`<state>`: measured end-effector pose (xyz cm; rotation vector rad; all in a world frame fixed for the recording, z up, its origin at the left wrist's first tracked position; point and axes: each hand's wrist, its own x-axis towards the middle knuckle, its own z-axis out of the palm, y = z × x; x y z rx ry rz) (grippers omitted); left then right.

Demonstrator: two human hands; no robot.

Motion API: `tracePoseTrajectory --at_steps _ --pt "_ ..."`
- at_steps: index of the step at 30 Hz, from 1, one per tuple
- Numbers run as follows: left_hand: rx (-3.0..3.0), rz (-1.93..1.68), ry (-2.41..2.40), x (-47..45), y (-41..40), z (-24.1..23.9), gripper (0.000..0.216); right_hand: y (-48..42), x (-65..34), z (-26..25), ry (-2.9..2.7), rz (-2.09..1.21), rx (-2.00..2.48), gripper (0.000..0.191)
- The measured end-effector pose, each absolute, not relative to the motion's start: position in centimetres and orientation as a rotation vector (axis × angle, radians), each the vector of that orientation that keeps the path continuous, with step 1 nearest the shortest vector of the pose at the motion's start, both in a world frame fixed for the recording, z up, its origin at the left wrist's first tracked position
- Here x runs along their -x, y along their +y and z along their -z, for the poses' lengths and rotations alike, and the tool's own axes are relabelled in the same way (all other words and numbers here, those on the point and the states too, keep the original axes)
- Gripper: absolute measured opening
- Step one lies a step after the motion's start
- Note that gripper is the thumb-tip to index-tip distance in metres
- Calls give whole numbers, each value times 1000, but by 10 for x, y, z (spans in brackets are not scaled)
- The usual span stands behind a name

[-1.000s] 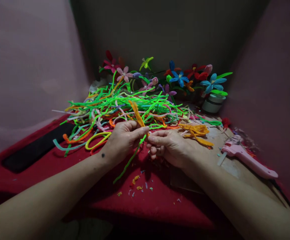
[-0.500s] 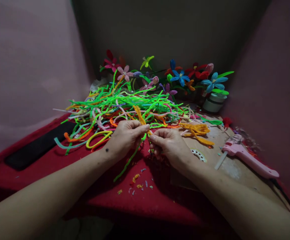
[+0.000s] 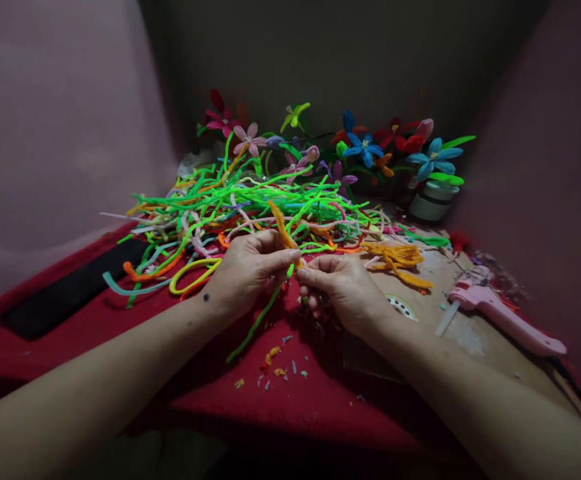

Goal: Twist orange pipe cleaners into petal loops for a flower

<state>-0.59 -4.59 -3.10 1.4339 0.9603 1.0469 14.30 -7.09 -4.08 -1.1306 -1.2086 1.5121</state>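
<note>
An orange pipe cleaner piece [image 3: 281,223] sticks up from between the thumb and fingers of my left hand [image 3: 257,263]. My right hand [image 3: 343,283] meets it at the lower end, its thumb and forefinger pinched there; a small pale bit shows between the fingertips. The two hands nearly touch above the red cloth. Just behind them spreads a tangled heap of pipe cleaners [image 3: 250,200], mostly bright green. One green pipe cleaner [image 3: 256,327] trails down toward me beneath my hands. To the right lies a bundle of orange pipe cleaners [image 3: 395,259].
Pipe cleaner flowers [image 3: 365,150] stand along the back, beside a white jar [image 3: 433,202]. A pink glue gun [image 3: 505,310] rests on the cardboard [image 3: 463,340] at right, its cord running off. At left lies a black flat object [image 3: 73,290]. Small clippings [image 3: 280,372] dot the red cloth [image 3: 250,407].
The view has shifted slightly. My hands keep nearly the same pinched hold on the orange pipe cleaner piece, which looks a little more upright now.
</note>
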Motion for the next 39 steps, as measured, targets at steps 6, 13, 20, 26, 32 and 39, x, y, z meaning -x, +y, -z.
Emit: tracePoseTrajectory --at_steps 6,13,20,26,32,39 --pt "-1223 -1042 930 5 -42 31 15 -73 -141 43 -1309 -1465 1158 25" --pt "-1168 -1003 855 7 -41 29 18 -70 -144 44 -1228 -1679 951 25" --pt "-1219 -960 823 7 -41 32 17 -68 -145 46 -1134 -1683 909 21" --pt "-1199 -1024 840 6 -43 27 21 -72 -141 43 -1216 -1597 991 18" --pt "-1178 -1011 821 5 -42 30 19 -72 -141 43 -1214 -1615 910 18" --pt "-1241 -1012 833 5 -43 34 20 -72 -141 43 -1153 -1673 938 17"
